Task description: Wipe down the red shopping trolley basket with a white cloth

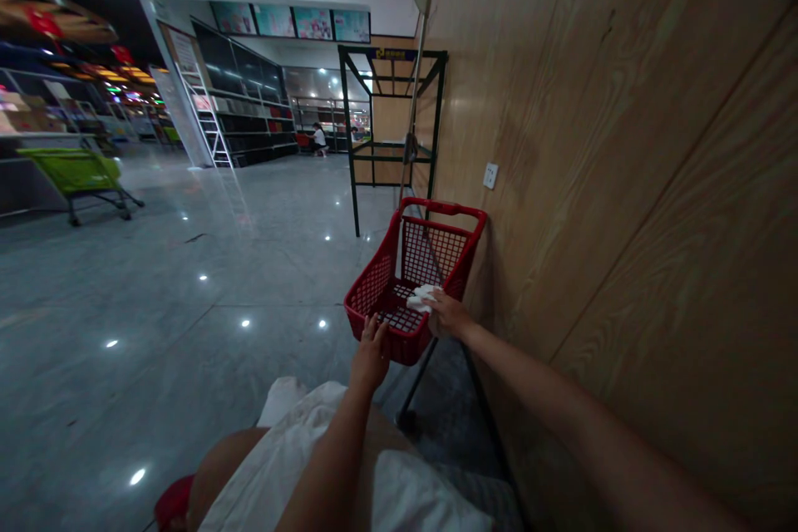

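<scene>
Grey floor (155,266) gleaming, wooden wall (592,141) alongside, red basket (404,347) before you: your right hand (450,316) clutches white cloth (421,299) at its side; your left hand (372,356) lays slightly parted fingers across its near rim, grip unclear.

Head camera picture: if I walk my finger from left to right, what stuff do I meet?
Green shopping cart → white ladder → left hand → white cloth → right hand → wall socket.

Shop: red basket cart (372,287), green trolley (75,170), long shelving (262,120).
</scene>
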`<action>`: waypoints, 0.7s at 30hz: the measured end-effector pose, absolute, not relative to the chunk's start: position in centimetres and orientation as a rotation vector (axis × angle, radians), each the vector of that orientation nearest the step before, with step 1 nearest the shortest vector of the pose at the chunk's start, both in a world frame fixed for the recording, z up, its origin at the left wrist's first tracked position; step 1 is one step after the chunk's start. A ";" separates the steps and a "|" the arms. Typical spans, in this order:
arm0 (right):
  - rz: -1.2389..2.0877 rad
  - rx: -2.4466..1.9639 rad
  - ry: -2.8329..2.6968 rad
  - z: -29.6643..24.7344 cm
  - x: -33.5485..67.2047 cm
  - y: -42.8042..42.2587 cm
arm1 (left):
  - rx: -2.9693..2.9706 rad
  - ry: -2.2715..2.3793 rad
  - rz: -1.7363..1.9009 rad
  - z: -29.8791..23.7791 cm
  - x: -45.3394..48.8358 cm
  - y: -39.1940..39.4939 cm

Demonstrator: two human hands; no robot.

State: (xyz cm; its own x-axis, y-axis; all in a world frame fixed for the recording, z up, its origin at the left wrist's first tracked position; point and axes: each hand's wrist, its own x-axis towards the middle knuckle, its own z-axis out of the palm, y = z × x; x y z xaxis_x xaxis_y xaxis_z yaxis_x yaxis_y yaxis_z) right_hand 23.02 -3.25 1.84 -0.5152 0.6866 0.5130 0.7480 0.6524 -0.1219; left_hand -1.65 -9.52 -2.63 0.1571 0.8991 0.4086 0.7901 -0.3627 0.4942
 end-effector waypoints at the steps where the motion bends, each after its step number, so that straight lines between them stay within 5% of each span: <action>1: -0.165 -1.062 -2.343 1.4 22.1 -4.0 | 2.246 1.672 1.006 -2.8 -1.6 -9.5; 8: -0.192 -0.792 -2.555 -0.1 19.3 -6.4 | 2.150 1.778 1.065 -2.6 -2.3 -9.8; 16: -0.109 -1.269 -2.374 2.8 25.4 -1.0 | 2.165 1.756 1.009 -2.7 -2.1 -9.7; 21: -0.157 -1.079 -2.344 2.1 23.0 -3.2 | 2.223 1.693 1.065 -3.3 -1.9 -9.8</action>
